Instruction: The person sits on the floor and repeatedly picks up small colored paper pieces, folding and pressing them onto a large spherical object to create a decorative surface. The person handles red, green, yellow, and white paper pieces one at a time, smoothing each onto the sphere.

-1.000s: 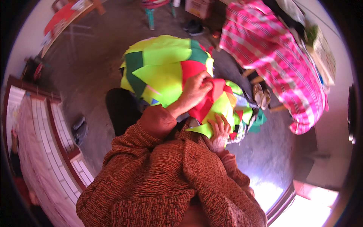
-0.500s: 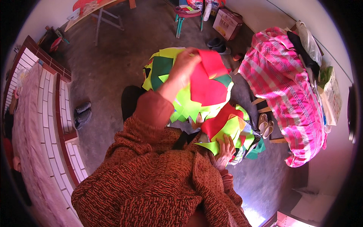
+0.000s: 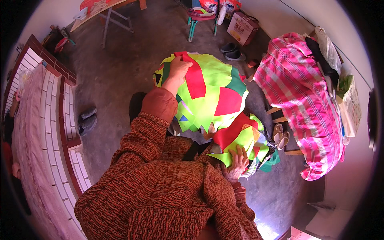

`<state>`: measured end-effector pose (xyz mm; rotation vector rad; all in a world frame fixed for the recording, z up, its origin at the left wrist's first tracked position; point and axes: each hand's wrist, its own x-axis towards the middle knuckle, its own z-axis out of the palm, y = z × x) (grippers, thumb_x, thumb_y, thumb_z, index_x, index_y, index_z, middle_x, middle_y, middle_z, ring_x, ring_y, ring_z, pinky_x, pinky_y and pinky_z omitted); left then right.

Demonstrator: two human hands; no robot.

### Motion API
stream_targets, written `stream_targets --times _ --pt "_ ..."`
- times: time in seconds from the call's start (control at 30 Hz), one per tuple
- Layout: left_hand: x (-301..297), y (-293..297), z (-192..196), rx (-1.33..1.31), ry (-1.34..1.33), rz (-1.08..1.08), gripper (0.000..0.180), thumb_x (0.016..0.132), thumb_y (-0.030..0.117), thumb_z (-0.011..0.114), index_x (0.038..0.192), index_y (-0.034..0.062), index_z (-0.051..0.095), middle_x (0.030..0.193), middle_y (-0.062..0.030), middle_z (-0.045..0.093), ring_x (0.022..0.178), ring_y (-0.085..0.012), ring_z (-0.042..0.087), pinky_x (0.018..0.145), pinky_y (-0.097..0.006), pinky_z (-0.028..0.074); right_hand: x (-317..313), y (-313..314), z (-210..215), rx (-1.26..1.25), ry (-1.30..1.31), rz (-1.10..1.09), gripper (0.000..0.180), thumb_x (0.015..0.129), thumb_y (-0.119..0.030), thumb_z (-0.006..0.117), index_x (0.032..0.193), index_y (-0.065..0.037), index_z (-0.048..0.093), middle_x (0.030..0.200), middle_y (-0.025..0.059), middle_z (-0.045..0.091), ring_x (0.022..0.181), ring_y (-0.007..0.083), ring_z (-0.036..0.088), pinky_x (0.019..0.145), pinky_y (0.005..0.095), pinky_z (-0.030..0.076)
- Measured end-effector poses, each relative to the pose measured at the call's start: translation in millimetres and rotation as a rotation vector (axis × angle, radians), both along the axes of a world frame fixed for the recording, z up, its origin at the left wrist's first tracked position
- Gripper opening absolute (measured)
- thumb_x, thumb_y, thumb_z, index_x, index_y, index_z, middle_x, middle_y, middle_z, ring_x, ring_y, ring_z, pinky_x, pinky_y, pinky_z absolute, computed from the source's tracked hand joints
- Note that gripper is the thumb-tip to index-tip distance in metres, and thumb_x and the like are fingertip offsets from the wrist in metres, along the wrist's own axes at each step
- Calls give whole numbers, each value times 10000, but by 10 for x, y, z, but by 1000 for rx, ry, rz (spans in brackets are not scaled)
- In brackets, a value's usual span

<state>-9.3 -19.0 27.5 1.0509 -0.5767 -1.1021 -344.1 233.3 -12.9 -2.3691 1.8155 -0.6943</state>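
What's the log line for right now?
left grip: pinching red strip over larger cloth pile | right grip: on smaller cloth pile

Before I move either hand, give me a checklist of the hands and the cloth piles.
1. Left hand free: not ok; it pinches the upper end of a red strip.
2. Red strip over the larger pile: ok; its lower end lies above yellow-green pieces.
3. Right hand on the smaller pile: ok; it rests at the near side.
4. Right hand gripping a piece: cannot tell; the palm side is hidden.
5. Gap between the two piles: cannot tell; their edges come close in this view.
6. Dark slippers clear of both hands: ok; they are on the floor beyond the larger pile.
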Motion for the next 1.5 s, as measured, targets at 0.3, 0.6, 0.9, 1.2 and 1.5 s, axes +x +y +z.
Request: stream_targets --times 0.3,0.6,0.9,1.2,1.5 --pt "-209 284 128 30 -49 97 517 782 -58 632 1253 -1 427 987 -115 638 822 -180 632 667 -299 515 -14 6 12 23 -1 11 580 719 -538 677 1119 -124 602 1332 104 471 1272 346 370 1029 519 253" --pt "-295 376 118 -98 -18 115 548 786 -112 587 1282 47 415 998 -125 621 885 -186 614 759 -309 511 -32 6 -83 -17 13 6 588 722 -561 661 1115 -127 606 1330 98 475 1278 341 368 1030 513 256" --pt "-422 689 27 -77 -49 -52 302 797 -57 611 1073 66 631 974 -36 598 861 -111 565 774 -241 473 -27 0 -68 -24 19 1 563 734 -547 652 1106 -127 610 1330 95 477 1278 336 372 1030 512 258" --pt "-499 862 17 16 -18 -135 255 827 55 631 1062 153 628 924 17 551 802 -59 532 497 -216 415 -23 8 -71 -19 1 6 570 738 -551 647 1115 -125 607 1334 98 472 1275 337 374 1031 519 256" --pt "-567 996 100 104 178 -245 259 870 66 583 1125 110 565 1001 -11 547 905 -180 600 678 -491 590 -13 25 -22 -3 -28 -16 545 677 -425 722 1120 -128 609 1319 109 486 1263 346 380 1034 516 258"
